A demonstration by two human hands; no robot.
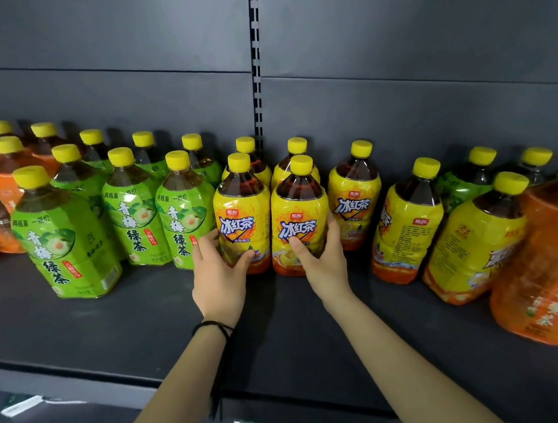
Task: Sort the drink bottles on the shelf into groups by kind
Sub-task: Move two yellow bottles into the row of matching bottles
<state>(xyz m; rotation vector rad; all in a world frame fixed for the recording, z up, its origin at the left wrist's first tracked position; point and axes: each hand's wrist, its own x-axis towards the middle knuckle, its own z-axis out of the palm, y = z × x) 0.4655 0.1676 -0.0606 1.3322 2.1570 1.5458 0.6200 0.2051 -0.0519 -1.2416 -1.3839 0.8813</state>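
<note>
A: On the shelf [110, 325], left hand [221, 279] wraps one yellow bottle [242, 222]; right hand [323, 265] wraps the neighbouring yellow bottle [297, 223].
B: Progress?
A: Green bottles [134, 219] stand grouped at left; mixed bottles [473, 235] at right look unsorted.

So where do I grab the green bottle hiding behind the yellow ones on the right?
Probably by the neck, just under its yellow cap, reaching in from above. The green bottle stands upright in the back row, and two yellow bottles in front cover most of its body, so only the top is free.
</note>
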